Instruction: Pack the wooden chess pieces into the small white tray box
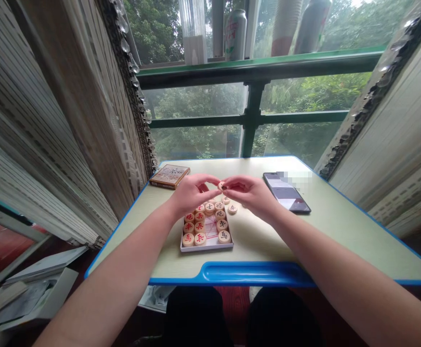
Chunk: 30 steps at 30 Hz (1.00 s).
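Observation:
Above the far end of a shallow white box, my left hand and my right hand meet at the fingertips. Pinched between them is a round wooden Chinese chess piece. Several pieces with red characters, such as a red piece, fill the left side of the box. Black-lettered ones, among them a black piece, line its right side. A bare part of the box bottom shows red lines. Just right of the box lies a loose piece, with another behind it. My hands partly hide the box's far end.
A brown patterned box lid lies at the table's back left. On the right is a phone. The table has a blue rim and a blue front groove. Windows stand behind, with curtains on both sides.

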Available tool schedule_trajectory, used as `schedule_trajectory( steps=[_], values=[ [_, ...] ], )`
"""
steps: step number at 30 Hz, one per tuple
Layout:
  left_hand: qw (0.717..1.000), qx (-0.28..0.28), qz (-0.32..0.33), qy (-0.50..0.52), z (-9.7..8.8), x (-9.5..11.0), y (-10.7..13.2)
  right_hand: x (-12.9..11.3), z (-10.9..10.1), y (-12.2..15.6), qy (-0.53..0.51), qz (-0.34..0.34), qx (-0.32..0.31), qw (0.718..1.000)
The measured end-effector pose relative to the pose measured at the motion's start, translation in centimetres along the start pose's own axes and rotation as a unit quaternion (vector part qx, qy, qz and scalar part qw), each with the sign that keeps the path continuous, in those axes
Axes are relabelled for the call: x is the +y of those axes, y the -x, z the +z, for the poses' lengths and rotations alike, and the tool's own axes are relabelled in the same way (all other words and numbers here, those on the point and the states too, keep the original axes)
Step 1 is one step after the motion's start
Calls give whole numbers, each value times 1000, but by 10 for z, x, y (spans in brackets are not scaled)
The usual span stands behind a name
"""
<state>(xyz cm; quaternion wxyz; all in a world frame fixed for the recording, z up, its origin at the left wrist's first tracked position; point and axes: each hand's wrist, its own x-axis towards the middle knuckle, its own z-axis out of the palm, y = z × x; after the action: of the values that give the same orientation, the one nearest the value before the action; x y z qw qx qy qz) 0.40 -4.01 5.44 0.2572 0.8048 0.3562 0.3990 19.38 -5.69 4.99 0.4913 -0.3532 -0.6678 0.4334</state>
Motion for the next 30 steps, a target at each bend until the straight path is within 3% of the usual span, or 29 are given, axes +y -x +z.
schedule_trajectory(
  steps=[4,9,14,21,30],
  values=[
    [1000,9,-12,0,0,2,1,1,-1,-3,-77,44,27,996],
    [999,20,23,-9,2,2,2,6,-1,-5,-184,69,27,980],
    [997,12,39,-69,-2,8,4,3,1,-4,-199,95,27,975],
    [968,-177,-77,-160,-28,19,5,-2,-6,-7,-187,93,114,971],
    [932,-275,-155,-180,-19,13,6,-1,-7,-7,-181,83,124,972]
  ],
)
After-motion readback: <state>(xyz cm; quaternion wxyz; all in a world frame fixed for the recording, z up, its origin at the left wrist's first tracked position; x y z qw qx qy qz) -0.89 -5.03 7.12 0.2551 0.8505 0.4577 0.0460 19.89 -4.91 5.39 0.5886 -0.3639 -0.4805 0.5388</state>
